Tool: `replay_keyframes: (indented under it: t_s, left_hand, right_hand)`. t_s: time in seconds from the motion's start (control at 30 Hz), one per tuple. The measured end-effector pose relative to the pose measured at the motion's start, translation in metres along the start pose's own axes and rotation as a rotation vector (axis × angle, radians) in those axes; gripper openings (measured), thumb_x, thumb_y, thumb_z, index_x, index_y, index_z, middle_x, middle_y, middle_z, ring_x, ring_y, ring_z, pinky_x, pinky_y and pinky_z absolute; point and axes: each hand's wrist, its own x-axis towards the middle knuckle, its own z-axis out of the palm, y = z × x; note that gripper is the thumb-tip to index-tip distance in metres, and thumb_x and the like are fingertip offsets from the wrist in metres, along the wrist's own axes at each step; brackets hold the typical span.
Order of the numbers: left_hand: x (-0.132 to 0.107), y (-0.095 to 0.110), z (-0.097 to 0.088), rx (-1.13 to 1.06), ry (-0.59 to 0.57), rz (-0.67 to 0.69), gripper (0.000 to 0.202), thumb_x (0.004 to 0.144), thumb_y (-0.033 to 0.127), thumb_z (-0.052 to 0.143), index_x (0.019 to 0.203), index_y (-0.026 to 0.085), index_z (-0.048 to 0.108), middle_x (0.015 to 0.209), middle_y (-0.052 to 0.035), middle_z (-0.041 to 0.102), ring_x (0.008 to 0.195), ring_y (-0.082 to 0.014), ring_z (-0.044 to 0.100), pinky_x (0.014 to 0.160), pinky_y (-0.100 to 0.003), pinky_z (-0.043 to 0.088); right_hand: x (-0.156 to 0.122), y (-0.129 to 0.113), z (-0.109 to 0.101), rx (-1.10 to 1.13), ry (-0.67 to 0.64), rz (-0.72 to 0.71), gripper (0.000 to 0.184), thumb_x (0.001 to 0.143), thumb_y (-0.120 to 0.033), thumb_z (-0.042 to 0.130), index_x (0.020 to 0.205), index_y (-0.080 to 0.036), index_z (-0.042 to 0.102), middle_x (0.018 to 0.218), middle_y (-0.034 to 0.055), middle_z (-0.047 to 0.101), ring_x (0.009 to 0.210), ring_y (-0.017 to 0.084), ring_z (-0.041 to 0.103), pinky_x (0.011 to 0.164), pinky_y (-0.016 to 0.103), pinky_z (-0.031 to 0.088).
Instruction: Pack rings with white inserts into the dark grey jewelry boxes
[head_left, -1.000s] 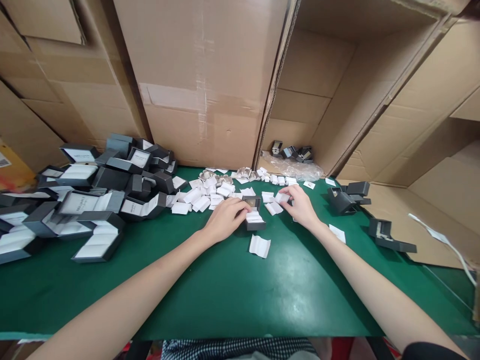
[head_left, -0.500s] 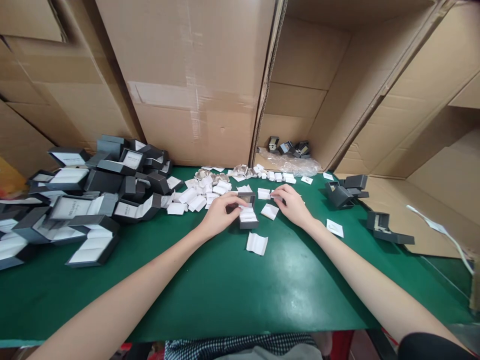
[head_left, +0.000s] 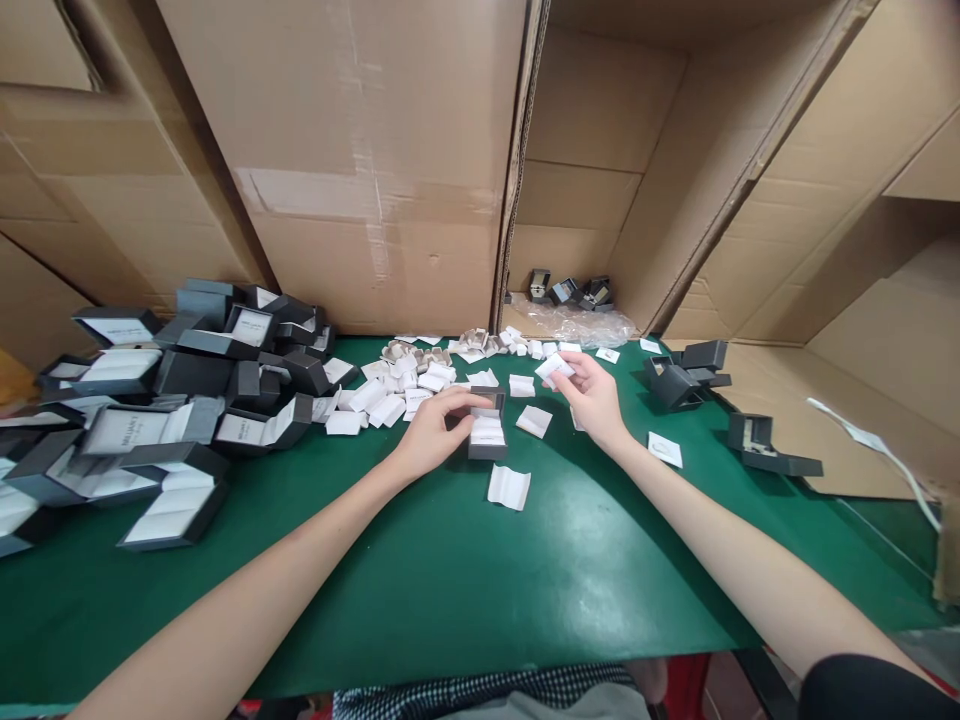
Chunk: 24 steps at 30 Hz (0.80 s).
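Observation:
My left hand (head_left: pixel 431 432) grips a small dark grey box (head_left: pixel 486 432) that stands open on the green table (head_left: pixel 465 580), with a white insert inside it. My right hand (head_left: pixel 592 395) is raised slightly over the table and pinches a small white insert (head_left: pixel 553 368) between fingers and thumb. Another white insert (head_left: pixel 533 421) lies between the two hands. A larger white pad (head_left: pixel 509 487) lies in front of the box, nearer to me.
A heap of open grey boxes (head_left: pixel 150 420) fills the table's left. Loose white inserts (head_left: pixel 405 385) lie at the back centre. More grey boxes (head_left: pixel 686 372) and one open box (head_left: pixel 761 445) sit at the right. Cardboard cartons (head_left: pixel 375 170) wall the back; plastic wrap (head_left: pixel 577 325) lies in one.
My right hand has picked a white insert off the table and lifted it. My left hand has stayed on the small open box.

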Motion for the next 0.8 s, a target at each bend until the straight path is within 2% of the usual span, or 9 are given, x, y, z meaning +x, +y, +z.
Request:
replay_keyframes:
  t_s: [0.13,0.27,0.37,0.57,0.7,0.8]
  left_hand:
    - [0.0,0.002,0.0,0.017,-0.001,0.018,0.031,0.083,0.017,0.043,0.103,0.021,0.066,0.104,-0.006,0.063,0.095,-0.0198,0.058,0.083,-0.034,0.047]
    - [0.0,0.003,0.0,0.021,0.003,0.016,0.03,0.083,0.016,0.042,0.102,0.02,0.065,0.105,-0.0062,0.063,0.095,-0.02,0.058,0.084,-0.034,0.047]
    - [-0.001,0.003,-0.001,0.041,0.004,0.013,0.031,0.083,0.016,0.041,0.104,0.02,0.065,0.107,-0.0064,0.062,0.098,-0.02,0.057,0.086,-0.034,0.046]
    - [-0.003,0.006,0.001,0.145,-0.007,0.013,0.035,0.086,0.017,0.039,0.113,0.022,0.06,0.115,-0.0067,0.056,0.101,-0.0207,0.055,0.087,-0.034,0.046]
    - [-0.005,0.008,0.001,0.168,-0.017,0.02,0.035,0.087,0.017,0.038,0.116,0.023,0.058,0.119,-0.0065,0.054,0.107,-0.0212,0.053,0.091,-0.034,0.045]
    - [-0.006,0.008,0.0,0.18,-0.027,0.025,0.035,0.088,0.017,0.038,0.116,0.023,0.057,0.119,-0.0059,0.053,0.11,-0.0202,0.051,0.094,-0.033,0.043]
  right_hand:
    - [-0.008,-0.013,0.016,0.362,0.012,0.145,0.037,0.07,-0.039,0.071,0.101,-0.02,0.063,0.09,0.0042,0.07,0.078,0.02,0.065,0.081,0.04,0.052]
    - [-0.018,-0.019,0.029,0.57,-0.097,0.312,0.038,0.064,-0.039,0.076,0.097,-0.022,0.066,0.092,0.0037,0.07,0.085,0.021,0.065,0.087,0.041,0.05]
    - [-0.022,-0.018,0.032,0.583,-0.191,0.39,0.039,0.06,-0.037,0.079,0.094,-0.022,0.067,0.092,0.0035,0.07,0.084,0.019,0.064,0.085,0.038,0.05]
    - [-0.02,-0.015,0.032,0.532,-0.26,0.339,0.029,0.065,-0.04,0.076,0.083,-0.02,0.067,0.099,0.0045,0.068,0.088,0.017,0.061,0.084,0.034,0.048]
    - [-0.021,-0.011,0.034,0.472,-0.228,0.308,0.025,0.068,-0.042,0.073,0.078,-0.019,0.068,0.083,0.0019,0.065,0.075,0.014,0.058,0.071,0.028,0.048]
    - [-0.022,-0.009,0.035,0.441,-0.219,0.307,0.027,0.07,-0.043,0.071,0.085,-0.021,0.069,0.081,0.0008,0.062,0.065,0.011,0.052,0.055,0.023,0.042]
